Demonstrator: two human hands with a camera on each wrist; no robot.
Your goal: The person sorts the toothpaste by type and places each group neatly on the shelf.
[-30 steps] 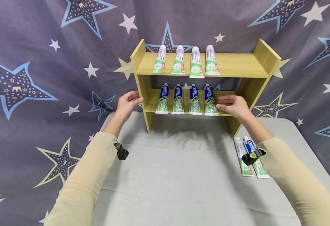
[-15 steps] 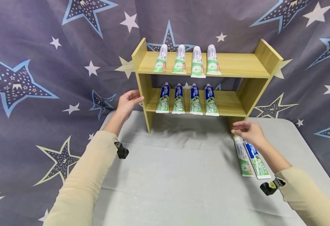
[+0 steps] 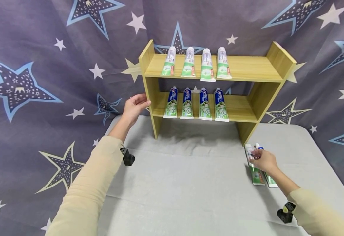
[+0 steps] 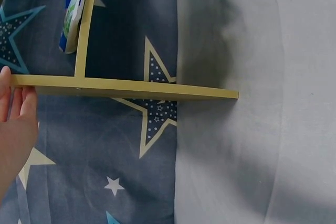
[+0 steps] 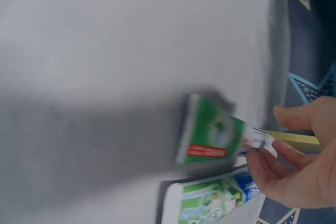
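In the head view, my left hand (image 3: 134, 107) holds the left side panel of a two-tier wooden shelf (image 3: 248, 67), its thumb at the front edge. The left wrist view shows its fingers against the panel (image 4: 131, 86). Over at the right, my right hand (image 3: 264, 160) is at a white-and-green toothpaste tube (image 3: 257, 177) lying on the table. In the right wrist view, its fingertips touch the upper part of that tube (image 5: 215, 135), while the thumb stands apart. Beside it lies a blue-and-green toothpaste tube (image 5: 210, 200), partly covered by the hand in the head view.
Several white-and-green tubes (image 3: 207, 67) lie in a row on the upper tier. Several blue-and-green tubes (image 3: 204, 105) line the lower one. A grey cloth covers the table (image 3: 183, 190); a star-patterned curtain (image 3: 101, 39) hangs behind.
My right hand has moved from the rightmost tube on the lower tier down to the two tubes on the table. The left hand stays at the shelf's side panel.
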